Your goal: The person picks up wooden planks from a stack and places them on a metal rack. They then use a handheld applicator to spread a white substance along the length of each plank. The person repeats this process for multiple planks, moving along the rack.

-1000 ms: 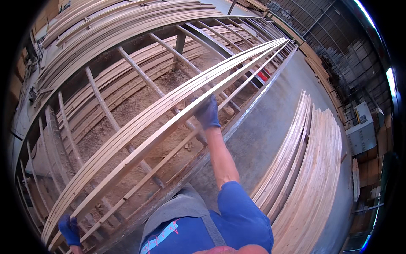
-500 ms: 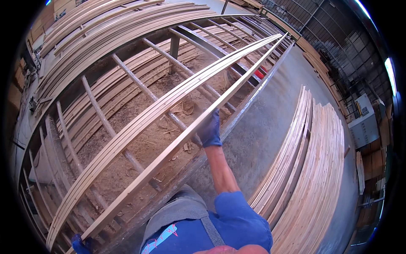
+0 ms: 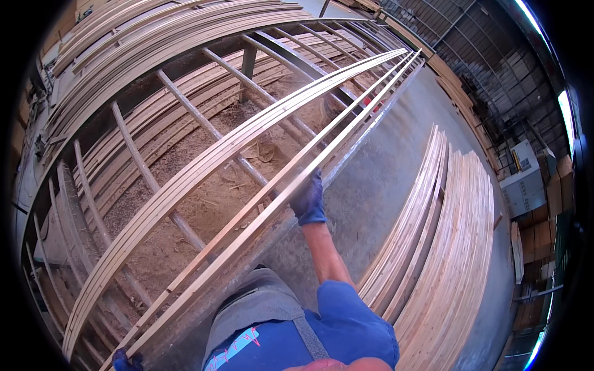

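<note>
My right hand (image 3: 308, 199), in a dark blue glove, grips a long, narrow wooden strip (image 3: 216, 266) near its middle; part of the fingers is behind the wood. At the lower left my left hand (image 3: 127, 361), also gloved and partly cut off by the picture's rim, is closed around the strip's near end. Just left of it runs a second narrow strip (image 3: 247, 209), almost parallel, with a slim gap between them. Farther left a bundle of several strips (image 3: 204, 166) lies across the metal bars (image 3: 193, 114) of a long rack.
Sawdust and shavings (image 3: 198, 213) cover the ground under the rack. Boards are stacked on its far side (image 3: 142, 37). To my right, long board piles (image 3: 445, 247) lie on the concrete floor (image 3: 377, 198). A white cabinet (image 3: 523, 185) stands farther right.
A gap has opened, showing a second strip beside the one I hold. My right hand has shifted slightly down in the picture. The view has moved a little.
</note>
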`<state>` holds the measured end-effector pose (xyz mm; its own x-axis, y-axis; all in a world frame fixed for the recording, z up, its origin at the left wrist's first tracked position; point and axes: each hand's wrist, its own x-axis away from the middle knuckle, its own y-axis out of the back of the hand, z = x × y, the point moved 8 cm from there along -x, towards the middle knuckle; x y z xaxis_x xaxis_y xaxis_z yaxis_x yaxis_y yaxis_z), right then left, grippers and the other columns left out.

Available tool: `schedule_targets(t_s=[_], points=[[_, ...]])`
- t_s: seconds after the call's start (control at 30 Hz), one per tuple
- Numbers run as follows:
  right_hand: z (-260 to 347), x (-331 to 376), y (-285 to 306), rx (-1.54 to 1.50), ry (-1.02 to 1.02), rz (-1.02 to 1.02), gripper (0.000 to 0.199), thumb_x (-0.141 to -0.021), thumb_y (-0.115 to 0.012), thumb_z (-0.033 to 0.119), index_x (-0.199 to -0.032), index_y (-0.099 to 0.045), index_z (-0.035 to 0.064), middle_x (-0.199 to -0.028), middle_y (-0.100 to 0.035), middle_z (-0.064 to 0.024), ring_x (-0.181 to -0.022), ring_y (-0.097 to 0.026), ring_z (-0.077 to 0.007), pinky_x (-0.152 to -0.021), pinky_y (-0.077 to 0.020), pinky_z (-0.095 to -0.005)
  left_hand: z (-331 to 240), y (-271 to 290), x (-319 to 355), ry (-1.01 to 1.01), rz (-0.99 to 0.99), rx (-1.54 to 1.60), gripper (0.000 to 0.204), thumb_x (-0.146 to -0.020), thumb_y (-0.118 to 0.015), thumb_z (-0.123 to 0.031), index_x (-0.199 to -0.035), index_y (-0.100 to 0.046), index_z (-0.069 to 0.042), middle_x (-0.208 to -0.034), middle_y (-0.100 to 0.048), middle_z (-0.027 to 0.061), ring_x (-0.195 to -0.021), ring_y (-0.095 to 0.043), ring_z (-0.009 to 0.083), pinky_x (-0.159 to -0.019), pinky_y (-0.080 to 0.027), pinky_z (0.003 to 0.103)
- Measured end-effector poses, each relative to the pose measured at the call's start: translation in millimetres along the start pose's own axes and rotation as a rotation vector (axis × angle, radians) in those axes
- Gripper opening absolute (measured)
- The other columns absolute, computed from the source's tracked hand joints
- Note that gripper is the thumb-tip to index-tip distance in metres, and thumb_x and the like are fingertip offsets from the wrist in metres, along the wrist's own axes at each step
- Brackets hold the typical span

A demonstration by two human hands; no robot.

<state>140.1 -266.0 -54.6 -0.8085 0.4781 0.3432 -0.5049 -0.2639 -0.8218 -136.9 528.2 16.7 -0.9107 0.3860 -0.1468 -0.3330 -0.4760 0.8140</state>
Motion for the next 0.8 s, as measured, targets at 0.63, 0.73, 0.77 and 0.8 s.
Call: schedule_targets(t_s=[0.63, 0.73, 0.77, 0.8], points=[[-64, 2, -175, 0.289, -0.026, 0.347, 0.057, -0.096, -0.052, 0.040, -0.133, -0.042, -0.0023, -0.121, -0.054, -0.0235, -0.112, -0.057, -0.0304, -0.101, -0.0457, -0.0427, 29, 30, -72, 1.153, -0.453, 1.355, 0.045, -0.094, -0.056, -0.021, -0.133, -0.048, 0.000, -0.127, -0.055, 0.0158, -0.121, -0.051, 0.0264, -0.099, -0.047, 0.038], [-73, -28, -182, 0.328, -0.057, 0.413, 0.050, -0.095, -0.053, 0.029, -0.130, -0.042, -0.0051, -0.119, -0.055, -0.0213, -0.110, -0.058, -0.0313, -0.100, -0.0457, -0.0436, 11, 91, -125, 0.910, -0.182, 1.108, 0.049, -0.086, -0.062, -0.024, -0.128, -0.052, -0.001, -0.121, -0.057, 0.0200, -0.114, -0.054, 0.0322, -0.096, -0.047, 0.040], [-66, -31, -185, 0.307, -0.036, 0.423, 0.047, -0.094, -0.051, 0.022, -0.128, -0.042, -0.0088, -0.116, -0.056, -0.0213, -0.110, -0.058, -0.0328, -0.101, -0.0446, -0.0446, 1, 118, -150, 0.631, -0.014, 0.777, 0.051, -0.082, -0.065, -0.027, -0.125, -0.055, -0.002, -0.118, -0.059, 0.0220, -0.111, -0.055, 0.0350, -0.094, -0.047, 0.042], [-69, -54, -175, 0.190, -0.061, 0.414, 0.048, -0.093, -0.050, 0.023, -0.127, -0.043, -0.0101, -0.116, -0.056, -0.0218, -0.110, -0.058, -0.0333, -0.101, -0.0447, -0.0441, -13, 133, -175, 0.339, 0.143, 0.446, 0.053, -0.078, -0.069, -0.029, -0.122, -0.058, -0.002, -0.115, -0.060, 0.0240, -0.107, -0.057, 0.0378, -0.093, -0.047, 0.043]])
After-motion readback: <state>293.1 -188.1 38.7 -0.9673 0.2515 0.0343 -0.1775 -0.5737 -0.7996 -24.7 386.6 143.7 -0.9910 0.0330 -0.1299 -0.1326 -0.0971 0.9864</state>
